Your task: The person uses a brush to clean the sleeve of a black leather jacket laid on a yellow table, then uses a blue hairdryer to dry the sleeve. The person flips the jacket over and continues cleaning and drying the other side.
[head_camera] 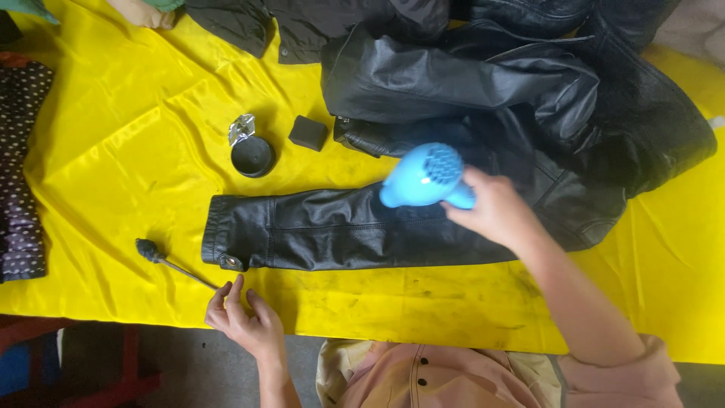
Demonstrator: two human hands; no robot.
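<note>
A black leather jacket (529,98) lies on a yellow cloth (113,136), one sleeve (340,230) stretched out flat towards the left. My right hand (495,211) holds a blue hair dryer (424,175) above that sleeve, its round back grille facing up. My left hand (245,317) rests at the cloth's front edge below the sleeve cuff (234,238), fingers loosely apart and holding nothing. Its fingertips are close to the thin handle end of a small black dauber brush (162,257).
A round black tin (253,156), a crumpled foil piece (242,130) and a dark block sponge (308,133) sit above the sleeve. A dotted dark garment (19,174) lies at the left edge. More dark clothes (302,26) are piled at the top.
</note>
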